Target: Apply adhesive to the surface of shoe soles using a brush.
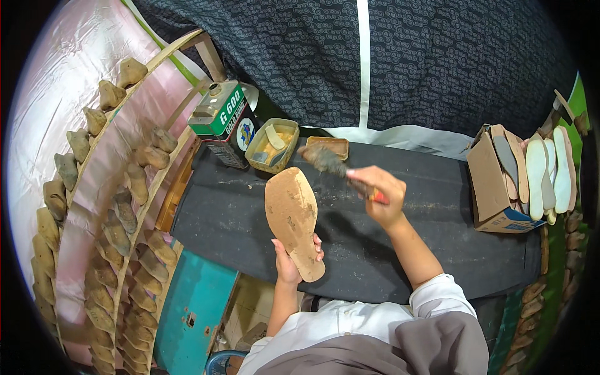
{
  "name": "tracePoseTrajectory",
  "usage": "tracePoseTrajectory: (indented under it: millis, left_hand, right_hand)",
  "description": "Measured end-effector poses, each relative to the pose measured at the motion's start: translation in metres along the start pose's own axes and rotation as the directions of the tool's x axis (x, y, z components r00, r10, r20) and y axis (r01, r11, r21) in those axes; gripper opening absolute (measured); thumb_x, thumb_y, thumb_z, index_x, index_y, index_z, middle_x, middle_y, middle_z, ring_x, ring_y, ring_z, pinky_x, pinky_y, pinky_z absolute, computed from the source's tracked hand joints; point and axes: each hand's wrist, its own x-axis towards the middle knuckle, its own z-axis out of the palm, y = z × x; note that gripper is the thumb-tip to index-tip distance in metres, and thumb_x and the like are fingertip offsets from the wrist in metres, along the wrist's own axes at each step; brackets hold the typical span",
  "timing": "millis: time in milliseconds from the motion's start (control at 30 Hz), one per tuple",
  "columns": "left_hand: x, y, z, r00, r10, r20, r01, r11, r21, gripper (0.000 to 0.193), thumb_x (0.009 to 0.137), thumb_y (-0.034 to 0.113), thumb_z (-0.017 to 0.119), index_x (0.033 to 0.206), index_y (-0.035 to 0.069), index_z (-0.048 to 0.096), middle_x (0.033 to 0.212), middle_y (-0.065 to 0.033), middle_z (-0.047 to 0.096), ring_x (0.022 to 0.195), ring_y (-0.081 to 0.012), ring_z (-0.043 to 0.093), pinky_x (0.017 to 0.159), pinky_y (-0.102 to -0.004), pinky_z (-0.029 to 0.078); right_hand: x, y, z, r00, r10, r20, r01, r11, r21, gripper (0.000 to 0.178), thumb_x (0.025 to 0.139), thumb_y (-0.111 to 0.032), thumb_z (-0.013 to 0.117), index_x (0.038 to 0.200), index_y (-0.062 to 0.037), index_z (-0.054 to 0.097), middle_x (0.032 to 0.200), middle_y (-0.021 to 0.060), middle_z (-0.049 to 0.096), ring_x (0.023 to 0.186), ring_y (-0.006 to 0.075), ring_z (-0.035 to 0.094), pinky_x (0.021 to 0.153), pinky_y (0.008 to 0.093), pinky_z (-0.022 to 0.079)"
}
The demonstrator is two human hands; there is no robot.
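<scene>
At the near edge, a white shirt (319, 324) and a grey-brown cloth (406, 356) fill the bottom of the view; just past them the left hand (286, 261) has its fingers part closed around the narrower end of a brown shoe sole (292, 215), thumb and fingertips showing at opposite edges; the sole is raised over the near side of a black table (231, 206), its wide end pointing away, dark patches on its face.

Farther out to the right, the right hand (382, 192) has its fingers curled closed around the reddish handle of a brush (328, 160); the brush, blurred, is held over the table, apart from the sole, its dark head partly covering a small brown tray (339, 147) from sight; left of the tray sit a pale tub (262, 164), with flat pieces inside, and a green and black can (219, 125); at the table's right end a cardboard box (490, 181) holds upright insoles (536, 175); racks of wooden foot forms (153, 156) curve along the left; behind everything hangs a dark patterned curtain (437, 69).
</scene>
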Motion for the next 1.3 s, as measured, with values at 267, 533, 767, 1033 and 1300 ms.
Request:
tracePoseTrajectory:
  millis: [267, 533, 767, 1033, 1300]
  left_hand:
    - [0.001, -0.005, 0.008, 0.999, 0.031, -0.007, -0.03, 0.997, 0.066, 0.08, 0.086, 0.069, 0.02, 0.123, 0.001, 0.04, 0.094, -0.0147, 0.053, 0.074, -0.0202, 0.052, 0.061, -0.0336, 0.046]
    - [-0.002, -0.014, 0.012, 0.996, -0.01, 0.084, 0.005, 0.998, 0.067, 0.082, 0.085, 0.07, 0.019, 0.125, 0.001, 0.038, 0.094, -0.0152, 0.053, 0.074, -0.0206, 0.053, 0.062, -0.034, 0.046]
    - [0.001, -0.016, 0.02, 0.999, 0.027, 0.046, -0.027, 1.0, 0.014, 0.083, 0.085, 0.072, 0.019, 0.125, 0.001, 0.038, 0.094, -0.0151, 0.053, 0.074, -0.0208, 0.053, 0.063, -0.0343, 0.046]
    - [0.001, -0.023, 0.028, 0.988, -0.029, 0.152, 0.02, 0.998, 0.059, 0.084, 0.084, 0.073, 0.017, 0.124, 0.001, 0.038, 0.094, -0.0149, 0.054, 0.073, -0.0209, 0.053, 0.062, -0.0347, 0.046]
    - [0.01, -0.022, 0.04, 0.991, 0.075, -0.114, -0.052, 0.98, 0.191, 0.08, 0.084, 0.073, 0.018, 0.125, 0.008, 0.039, 0.098, -0.0142, 0.053, 0.075, -0.0214, 0.053, 0.062, -0.0352, 0.045]
  right_hand:
    - [-0.012, -0.03, -0.013, 0.978, -0.18, 0.104, 0.172, 0.981, 0.085, 0.028, 0.064, -0.002, 0.07, 0.092, 0.0006, 0.067, 0.079, 0.0103, 0.065, 0.067, 0.0228, 0.063, 0.063, 0.0321, 0.051]
    - [-0.01, -0.041, -0.026, 0.982, -0.19, 0.004, 0.189, 0.981, 0.042, 0.026, 0.065, -0.001, 0.068, 0.09, 0.0011, 0.068, 0.079, 0.0106, 0.066, 0.067, 0.022, 0.063, 0.064, 0.0308, 0.052]
    - [-0.024, -0.047, -0.044, 0.986, -0.152, 0.069, 0.152, 0.988, 0.017, 0.027, 0.063, 0.0, 0.068, 0.09, 0.0009, 0.068, 0.078, 0.0104, 0.066, 0.066, 0.0216, 0.062, 0.062, 0.0299, 0.051]
    - [-0.021, -0.051, -0.045, 0.981, -0.195, -0.016, 0.195, 0.981, -0.026, 0.027, 0.063, -0.005, 0.07, 0.09, 0.0002, 0.068, 0.077, 0.0093, 0.065, 0.065, 0.0211, 0.062, 0.061, 0.0298, 0.051]
    - [-0.039, -0.063, -0.056, 0.966, -0.169, 0.194, 0.146, 0.981, 0.129, 0.018, 0.064, -0.001, 0.068, 0.081, 0.0019, 0.069, 0.07, 0.0092, 0.064, 0.062, 0.0213, 0.062, 0.055, 0.0289, 0.049]
